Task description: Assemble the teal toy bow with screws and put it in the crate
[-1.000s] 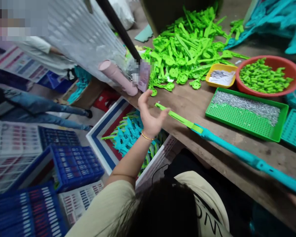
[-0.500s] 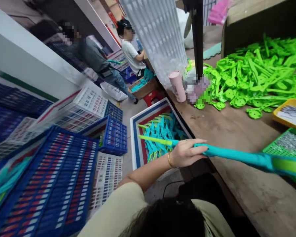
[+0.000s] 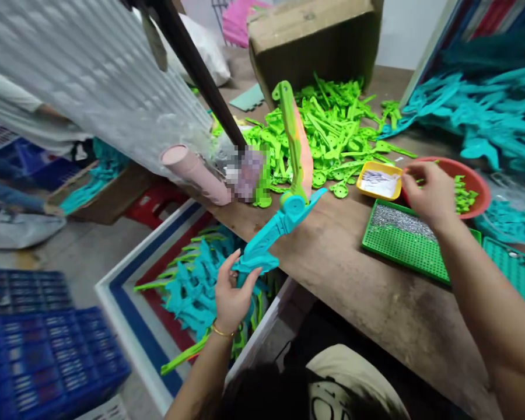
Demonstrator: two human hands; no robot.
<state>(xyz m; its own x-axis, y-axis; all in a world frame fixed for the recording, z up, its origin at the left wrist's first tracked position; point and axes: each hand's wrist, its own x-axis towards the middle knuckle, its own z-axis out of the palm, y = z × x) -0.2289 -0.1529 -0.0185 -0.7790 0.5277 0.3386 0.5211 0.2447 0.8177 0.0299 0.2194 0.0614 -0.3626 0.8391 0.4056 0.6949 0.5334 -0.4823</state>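
My left hand (image 3: 234,297), with a gold bangle at the wrist, grips the lower teal end of a jointed plastic toy part (image 3: 266,233). Its teal section slants up to a round joint, from which a green arm with an orange strip stands upright. My right hand (image 3: 433,189) is between a small yellow tray (image 3: 380,195) of thin pins and a red bowl (image 3: 479,184) of small green pieces. Its fingers are curled and pinched together; anything between them is too small to see. Below it lies a green perforated basket (image 3: 406,248) with small metal pieces.
A pile of green plastic parts (image 3: 332,128) spills from a cardboard box (image 3: 310,35). Teal parts (image 3: 476,111) are heaped at the right. Below the table's left edge, a striped box (image 3: 131,303) holds finished-looking teal and green pieces. A pink cylinder (image 3: 196,175) and a dark post (image 3: 201,70) stand nearby.
My view has swung right over the table. My left hand now holds the toy part tilted up, its green arm raised. My right hand has come into view by the yellow tray.
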